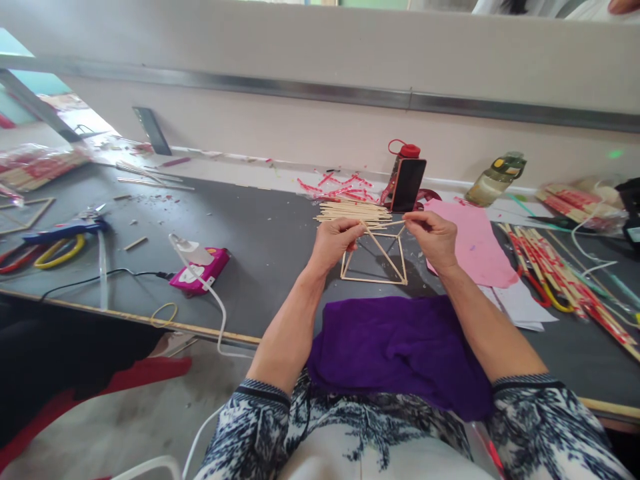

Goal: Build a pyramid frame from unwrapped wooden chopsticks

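Observation:
A square frame of thin wooden sticks (373, 281) lies on the dark table in front of me, with slanting sticks rising from its corners. My left hand (336, 243) is closed in a pinch on the upper end of a slanting wooden stick (384, 252) above the frame's left side. On the other side, my right hand (434, 237) pinches the tip of a short wooden stick (401, 230) that stands near the frame's far right corner. The fingers hide both pinched ends. Just behind the frame lies a pile of bare sticks (350, 211).
A purple cloth (390, 340) covers the table's front edge. Behind stand a phone (409, 185) and a red-capped bottle (410, 151); a green-lidded bottle (495, 179) leans rightward. Pink paper (475, 243) and red-wrapped sticks (555, 267) lie right. Leftward are a magenta box (203, 272) and blue-handled pliers (65, 227).

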A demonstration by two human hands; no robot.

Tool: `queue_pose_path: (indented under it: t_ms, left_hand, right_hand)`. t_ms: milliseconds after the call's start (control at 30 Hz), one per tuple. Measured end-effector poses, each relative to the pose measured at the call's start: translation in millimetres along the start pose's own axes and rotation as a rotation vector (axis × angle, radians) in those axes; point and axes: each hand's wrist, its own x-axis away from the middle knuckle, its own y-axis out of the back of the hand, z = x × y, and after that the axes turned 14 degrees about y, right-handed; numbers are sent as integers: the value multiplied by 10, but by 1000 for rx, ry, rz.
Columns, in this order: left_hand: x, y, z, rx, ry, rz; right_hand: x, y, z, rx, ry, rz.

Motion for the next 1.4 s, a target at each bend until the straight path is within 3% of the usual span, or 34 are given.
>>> queue_pose_path:
  t_ms: [1067,1400]
  left_hand:
    - [1,-4,-1,18,8,3]
    - [-15,-11,9,-29,7,-48]
  right_hand:
    - [-132,-84,-91,-38,-41,-77]
    - [-141,-86,-144,-70,-63,-69]
